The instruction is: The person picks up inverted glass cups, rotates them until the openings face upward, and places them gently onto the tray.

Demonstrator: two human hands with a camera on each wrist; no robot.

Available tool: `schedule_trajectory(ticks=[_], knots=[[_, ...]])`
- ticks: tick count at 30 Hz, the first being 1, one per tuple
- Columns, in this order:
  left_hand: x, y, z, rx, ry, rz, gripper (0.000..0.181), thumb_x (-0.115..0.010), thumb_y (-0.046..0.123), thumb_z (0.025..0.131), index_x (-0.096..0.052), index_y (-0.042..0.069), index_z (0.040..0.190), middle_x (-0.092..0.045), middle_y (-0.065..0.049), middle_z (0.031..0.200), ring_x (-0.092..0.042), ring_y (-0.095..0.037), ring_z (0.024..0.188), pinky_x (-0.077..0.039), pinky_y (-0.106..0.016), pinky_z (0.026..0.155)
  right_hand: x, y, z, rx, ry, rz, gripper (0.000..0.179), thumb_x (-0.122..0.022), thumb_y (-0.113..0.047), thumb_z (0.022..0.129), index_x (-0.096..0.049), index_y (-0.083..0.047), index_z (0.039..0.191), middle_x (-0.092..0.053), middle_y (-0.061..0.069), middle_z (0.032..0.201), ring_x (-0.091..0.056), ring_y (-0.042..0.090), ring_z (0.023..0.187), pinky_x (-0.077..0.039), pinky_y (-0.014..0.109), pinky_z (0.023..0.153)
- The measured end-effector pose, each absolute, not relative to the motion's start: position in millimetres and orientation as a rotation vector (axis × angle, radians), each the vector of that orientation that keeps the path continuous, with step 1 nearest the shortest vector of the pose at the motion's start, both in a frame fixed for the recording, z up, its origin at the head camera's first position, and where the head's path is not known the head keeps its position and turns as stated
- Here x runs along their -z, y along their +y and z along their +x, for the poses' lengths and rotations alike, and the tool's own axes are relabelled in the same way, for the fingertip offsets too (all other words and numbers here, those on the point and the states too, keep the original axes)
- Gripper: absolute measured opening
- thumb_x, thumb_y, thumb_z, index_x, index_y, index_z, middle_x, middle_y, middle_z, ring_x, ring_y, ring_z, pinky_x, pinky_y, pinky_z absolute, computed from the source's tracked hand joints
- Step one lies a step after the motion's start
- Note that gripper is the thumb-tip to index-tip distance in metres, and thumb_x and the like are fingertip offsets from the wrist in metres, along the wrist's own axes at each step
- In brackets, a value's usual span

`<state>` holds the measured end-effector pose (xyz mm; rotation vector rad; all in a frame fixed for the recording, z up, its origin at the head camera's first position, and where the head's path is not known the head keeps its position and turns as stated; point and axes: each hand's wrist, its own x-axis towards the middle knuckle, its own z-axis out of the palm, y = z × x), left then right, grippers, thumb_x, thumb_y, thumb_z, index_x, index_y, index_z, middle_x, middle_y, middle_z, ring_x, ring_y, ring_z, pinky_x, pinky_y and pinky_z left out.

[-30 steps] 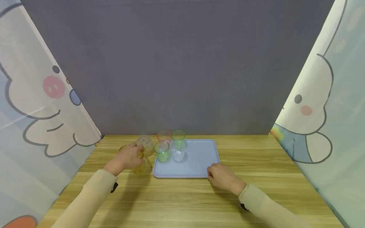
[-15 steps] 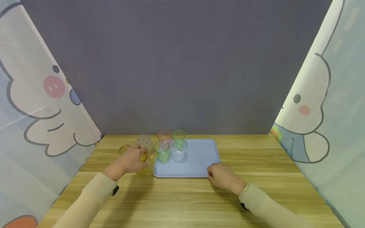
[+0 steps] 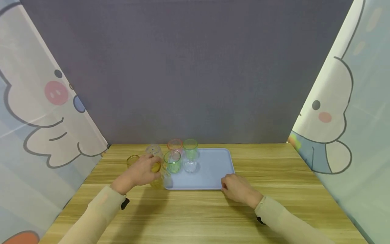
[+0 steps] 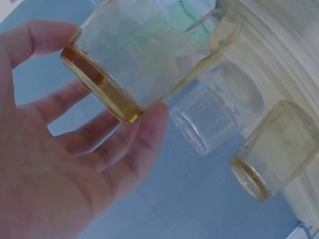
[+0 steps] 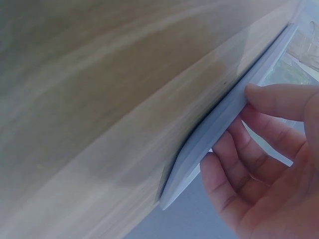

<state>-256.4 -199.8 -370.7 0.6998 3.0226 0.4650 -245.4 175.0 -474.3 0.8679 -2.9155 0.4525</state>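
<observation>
Fingers and thumb of my left hand [image 3: 140, 173] grip an amber glass [image 4: 102, 84] by its thick base. The glass is mouth down, just at the left edge of the pale blue tray [image 3: 210, 169]. In the left wrist view, a clear glass [image 4: 214, 117] and another amber glass [image 4: 279, 149] stand upside down on the table nearby. My right hand [image 3: 239, 190] holds the tray's near right corner, thumb and curled fingers at the rim. On the tray's left part stand a red-rimmed glass [image 3: 175, 145], two green-rimmed glasses [image 3: 172, 162] and a clear glass [image 3: 190, 166].
The wooden table [image 3: 195, 217] carries everything. A grey panel [image 3: 195, 74] rises along its back edge. Cartoon-printed curtains [image 3: 332, 135] hang at both sides.
My left hand has moved slightly right with the amber glass, toward the tray's left edge. The other amber glass shows more behind it. My right hand stays at the tray corner.
</observation>
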Motion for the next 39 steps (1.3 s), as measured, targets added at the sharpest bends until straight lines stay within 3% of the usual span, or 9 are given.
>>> schedule_trajectory(ticks=[12,39], knots=[[376,-197,-256,-0.64,2.979,0.662,0.034,-0.068,0.028,0.091,-0.065,0.015,0.122,-0.057,-0.009,0.121,-0.055,-0.033,0.113,-0.047,-0.057,0.091,473,174,-246,-0.469,-2.909,0.844,0.019,-0.079,-0.011,0.086,-0.064,-0.015,0.073,-0.057,-0.007,0.072,-0.053,0.008,0.066,-0.045,0.028,0.056],[393,-189,-260,-1.139,2.924,0.614,0.04,-0.071,0.029,0.095,-0.063,0.016,0.133,-0.061,-0.003,0.128,-0.057,-0.027,0.116,-0.047,-0.055,0.096,475,176,-249,-0.538,-2.935,0.807,0.02,-0.078,-0.012,0.088,-0.064,-0.016,0.074,-0.058,-0.008,0.073,-0.05,0.006,0.064,-0.044,0.027,0.056]])
